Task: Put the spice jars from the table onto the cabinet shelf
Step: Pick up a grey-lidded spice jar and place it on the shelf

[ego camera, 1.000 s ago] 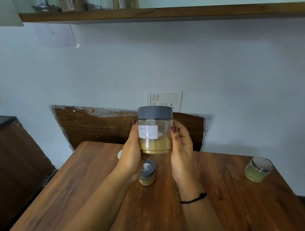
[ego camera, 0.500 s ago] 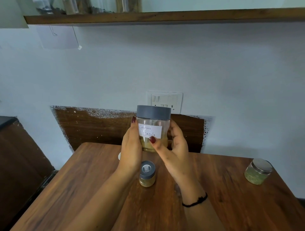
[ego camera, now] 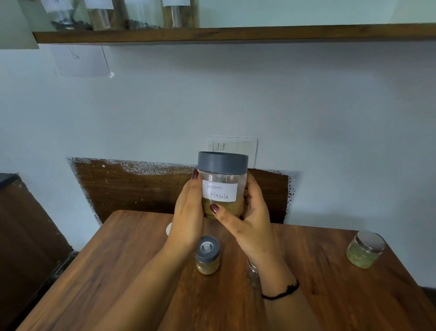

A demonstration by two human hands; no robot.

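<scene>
Evidently the left hand (ego camera: 188,212) and right hand (ego camera: 251,221) curl round the garam masala jar (ego camera: 219,191) from either side, upright at frame centre above the table (ego camera: 330,295); smooth, rigid and probably light, it is best gripped round its body for the shelf (ego camera: 236,34) at the top.

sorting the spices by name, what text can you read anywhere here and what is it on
"Garam Masala": handwritten on the white label of the grey-lidded jar held by the left hand and right hand.
White labels on the shelf jars: cut off by the frame's edge, unreadable.
Paper on the wall: only a faint drawn line, no words.
Small grey-capped jar and silver-lidded jar: no label visible.
</scene>
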